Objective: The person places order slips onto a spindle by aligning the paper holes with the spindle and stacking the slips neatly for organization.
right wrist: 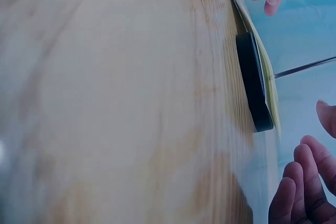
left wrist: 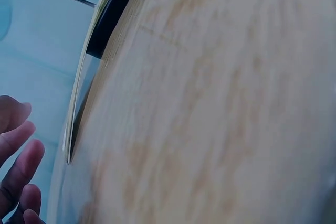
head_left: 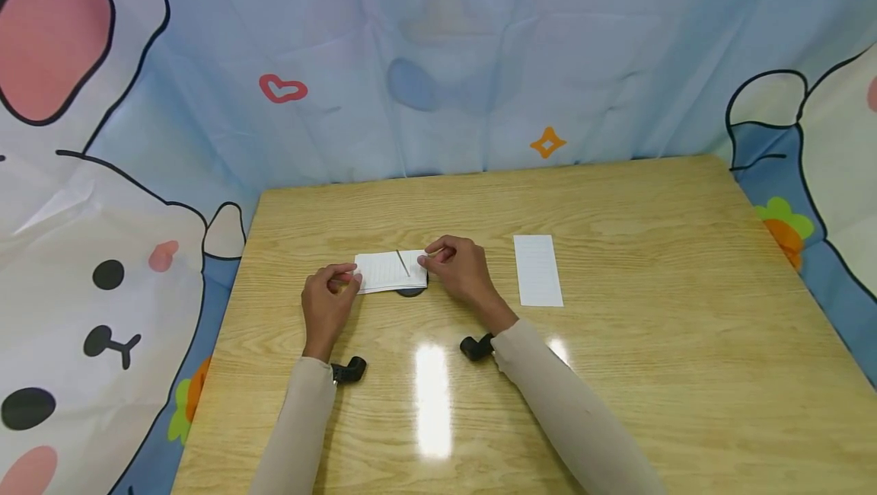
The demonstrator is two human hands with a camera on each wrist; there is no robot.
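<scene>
A small stack of lined paper sheets [head_left: 380, 272] lies over a paper spike, whose thin metal rod [head_left: 403, 263] sticks up through the sheets. Part of its black round base [head_left: 411, 292] shows under their near edge; the base [right wrist: 251, 77] is plainer in the right wrist view. At the stack's left end is my left hand [head_left: 327, 304], fingertips close to the edge. My right hand [head_left: 464, 270] is at the right end, thumb by the corner. In the right wrist view, a gap separates that thumb [right wrist: 328, 116] from the fingers. Whether either hand touches paper is unclear.
One lined sheet [head_left: 538, 270] lies on the wooden table [head_left: 651, 289], right of my right hand. A printed cloth [head_left: 445, 61] hangs behind the table and along its sides. Each wrist carries a small black camera [head_left: 351, 370].
</scene>
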